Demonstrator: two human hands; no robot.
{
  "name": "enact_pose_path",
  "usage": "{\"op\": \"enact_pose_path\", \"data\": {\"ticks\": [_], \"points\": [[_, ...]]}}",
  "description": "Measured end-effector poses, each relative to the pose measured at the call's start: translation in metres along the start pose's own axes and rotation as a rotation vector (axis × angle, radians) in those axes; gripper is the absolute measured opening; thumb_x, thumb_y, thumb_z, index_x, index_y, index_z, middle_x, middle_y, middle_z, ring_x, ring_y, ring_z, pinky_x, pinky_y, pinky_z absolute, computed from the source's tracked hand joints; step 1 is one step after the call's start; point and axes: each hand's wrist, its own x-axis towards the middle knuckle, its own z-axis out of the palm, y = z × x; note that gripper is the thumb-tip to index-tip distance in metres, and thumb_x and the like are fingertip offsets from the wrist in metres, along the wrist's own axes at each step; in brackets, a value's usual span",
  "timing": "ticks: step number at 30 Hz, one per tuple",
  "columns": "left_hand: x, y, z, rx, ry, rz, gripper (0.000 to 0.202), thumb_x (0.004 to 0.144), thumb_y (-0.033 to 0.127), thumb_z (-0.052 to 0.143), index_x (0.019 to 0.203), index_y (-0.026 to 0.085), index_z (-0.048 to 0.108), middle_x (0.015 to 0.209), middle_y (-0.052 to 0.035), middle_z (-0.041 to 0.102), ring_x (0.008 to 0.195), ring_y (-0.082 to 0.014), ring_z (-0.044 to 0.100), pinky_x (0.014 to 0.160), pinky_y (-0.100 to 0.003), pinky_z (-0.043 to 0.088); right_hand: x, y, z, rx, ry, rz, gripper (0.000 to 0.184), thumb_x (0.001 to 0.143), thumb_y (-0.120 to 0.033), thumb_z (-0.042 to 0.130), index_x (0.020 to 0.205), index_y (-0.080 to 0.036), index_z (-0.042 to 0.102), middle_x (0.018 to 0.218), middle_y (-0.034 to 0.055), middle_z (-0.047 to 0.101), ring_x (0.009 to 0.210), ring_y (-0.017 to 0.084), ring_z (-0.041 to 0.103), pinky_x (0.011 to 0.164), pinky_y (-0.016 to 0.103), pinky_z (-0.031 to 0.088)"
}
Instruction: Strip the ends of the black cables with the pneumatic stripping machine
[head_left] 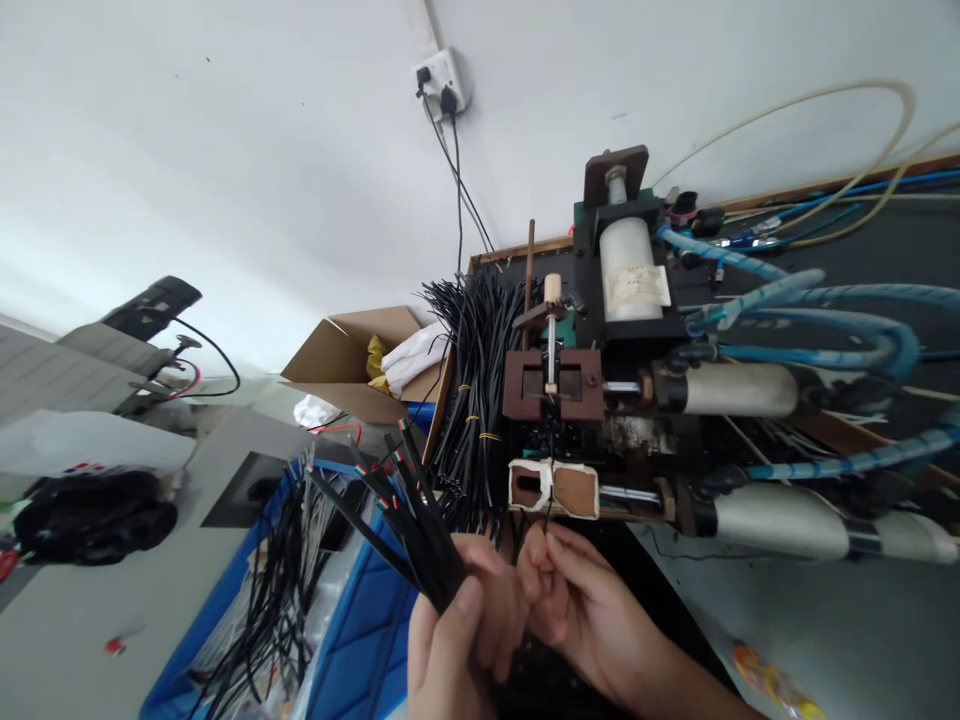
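My left hand [457, 635] is closed round a bunch of black cables [420, 530], whose upper ends show short red, green and white wires. Beside it, my right hand [589, 610] pinches a thin black cable [548, 508] between thumb and finger. That cable runs upward past the lower clamp jaws [576, 492], brown with whitish edges, towards the brown metal block [514, 385] of a pneumatic press [630, 265]. Where the pinched cable ends below is hidden by my fingers.
A thick pile of black cables [480, 370], tied with yellow bands, lies left of the press. Two air cylinders [739, 388] and blue hoses [832, 345] extend right. A blue bin [367, 620] with loose cables stands lower left; a cardboard box [337, 350] sits behind it.
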Motion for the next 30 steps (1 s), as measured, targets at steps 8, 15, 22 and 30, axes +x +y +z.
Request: {"op": "enact_pose_path", "data": {"ticks": [8,15,22,30], "points": [[0.000,0.000,-0.001,-0.078,-0.054,-0.067,0.041,0.100,0.058,0.064,0.100,0.018,0.074,0.051,0.0070,0.040,0.043,-0.0087,0.033,0.048,-0.022,0.033,-0.004,0.000,0.002,-0.071,0.062,-0.044,0.028,0.098,-0.039,0.080,0.086,-0.014,0.076,0.070,0.0000,0.067,0.048,0.005,0.049,0.052,0.016,0.041],[-0.008,-0.006,0.001,-0.141,-0.122,-0.039,0.037,0.105,0.053,0.058,0.099,0.019,0.071,0.053,0.0083,0.036,0.046,-0.0085,0.030,0.052,-0.021,0.033,-0.012,0.000,0.012,-0.170,0.131,-0.090,0.033,0.095,-0.043,0.084,0.081,-0.015,0.074,0.065,-0.0017,0.060,0.052,0.006,0.042,0.053,0.018,0.034],[-0.018,-0.008,-0.006,-0.134,-0.185,0.004,0.035,0.111,0.049,0.049,0.101,0.022,0.070,0.056,0.0079,0.035,0.047,-0.0082,0.027,0.050,-0.020,0.028,-0.022,0.009,0.011,-0.293,0.132,-0.096,0.035,0.097,-0.048,0.079,0.080,-0.018,0.072,0.065,-0.0028,0.053,0.055,0.009,0.038,0.054,0.022,0.032],[-0.036,-0.020,-0.018,-0.094,-0.160,0.069,0.027,0.112,0.034,0.051,0.103,0.023,0.073,0.056,0.0089,0.029,0.048,-0.0072,0.031,0.053,-0.020,0.032,-0.031,0.001,0.007,-1.028,0.121,-0.283,0.041,0.105,-0.051,0.064,0.078,-0.019,0.068,0.078,0.0003,0.058,0.070,0.015,0.050,0.065,0.028,0.038]]}}
